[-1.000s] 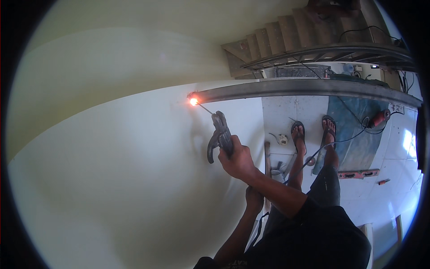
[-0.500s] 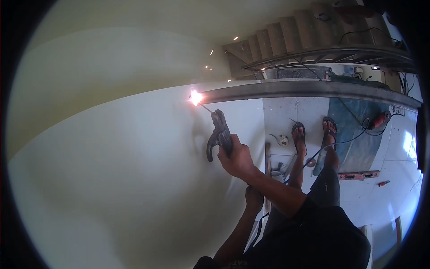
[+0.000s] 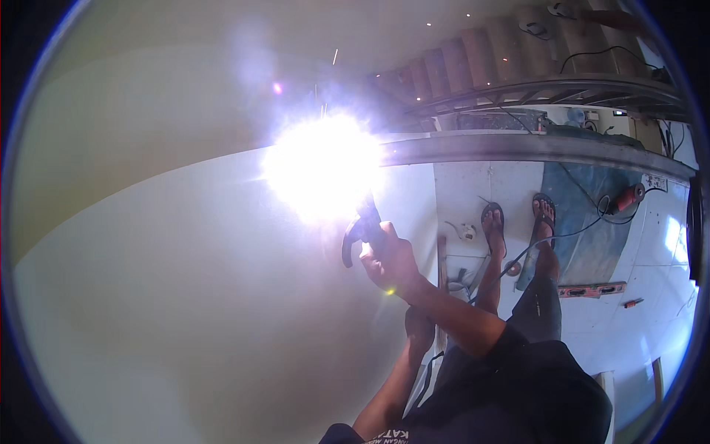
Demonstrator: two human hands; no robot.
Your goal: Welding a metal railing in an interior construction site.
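Observation:
My right hand point(image 3: 390, 259) is wrapped round the grip of a dark welding electrode holder point(image 3: 364, 228), with its curved lever beside the fingers. A blinding white arc point(image 3: 323, 169) burns at the left end of a grey metal beam point(image 3: 503, 148). The glare hides the electrode, the head of the holder and the beam's end. My left hand point(image 3: 420, 330) is just under the right forearm, close to or against it; its fingers are hidden, so its grip does not show.
A pale wall point(image 3: 185, 296) fills the left side. Stairs point(image 3: 473, 63) with a metal railing point(image 3: 547, 90) rise beyond the beam, another person's sandalled foot point(image 3: 563, 10) on them. Below lie a red angle grinder point(image 3: 627, 198), a cable point(image 3: 566, 234), a red level point(image 3: 592, 289) and a green sheet point(image 3: 584, 222).
The small pinkish glow at the beam's end has flared into a large white arc. Sparks have shifted, and a foot has appeared on the stairs. Both my hands stay nearly in place.

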